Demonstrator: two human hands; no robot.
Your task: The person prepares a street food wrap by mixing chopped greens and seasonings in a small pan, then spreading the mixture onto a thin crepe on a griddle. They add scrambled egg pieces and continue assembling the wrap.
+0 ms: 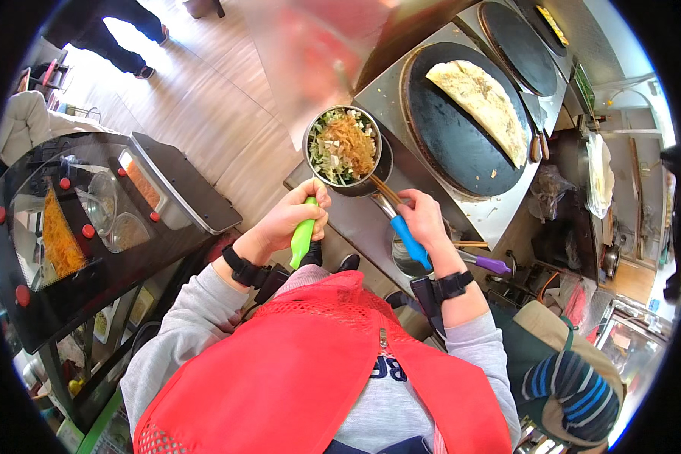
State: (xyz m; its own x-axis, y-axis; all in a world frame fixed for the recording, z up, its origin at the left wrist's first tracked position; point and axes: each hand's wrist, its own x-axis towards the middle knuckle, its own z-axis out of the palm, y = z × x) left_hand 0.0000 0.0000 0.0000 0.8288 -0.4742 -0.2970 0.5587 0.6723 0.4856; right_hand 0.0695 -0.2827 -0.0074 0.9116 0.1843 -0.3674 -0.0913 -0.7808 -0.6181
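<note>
Metal pan of shredded filling, upper middle of the frame

The left hand is closed around its green handle; the right hand pinches chopsticks that reach the pan's lower right edge, and I cannot tell if it touches the blue handle. The pan should be stiff and rather light, with its weight in front, so the handle looks the right place to hold; the filling seems soft and loose, easy to spill if tilted. Dark letters are on the grey sweatshirt, partly covered by the red vest; on the pan I see no label
</note>
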